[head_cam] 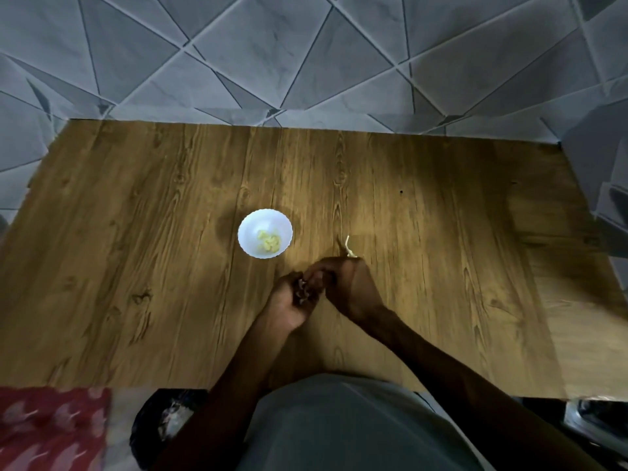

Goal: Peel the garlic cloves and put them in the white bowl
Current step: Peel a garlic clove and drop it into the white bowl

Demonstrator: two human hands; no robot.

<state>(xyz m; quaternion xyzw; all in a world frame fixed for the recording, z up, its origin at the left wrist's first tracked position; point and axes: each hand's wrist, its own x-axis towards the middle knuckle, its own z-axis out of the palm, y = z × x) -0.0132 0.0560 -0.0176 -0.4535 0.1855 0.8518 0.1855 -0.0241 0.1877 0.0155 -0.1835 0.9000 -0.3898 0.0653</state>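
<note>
Between my hands sits the garlic (302,291), a dark, purplish lump gripped in the curled fingers of my left hand (287,305). My right hand (351,288) curls in against the left, though I cannot tell what its fingers pinch. A pale stalk (349,248) pokes out just beyond it, and the white bowl (245,229), holding peeled cloves (270,241), stands nearby on the wooden table (136,232).

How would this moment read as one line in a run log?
step: peeling | left hand: holds garlic | right hand: pinches it | white bowl: peeled cloves inside
</note>
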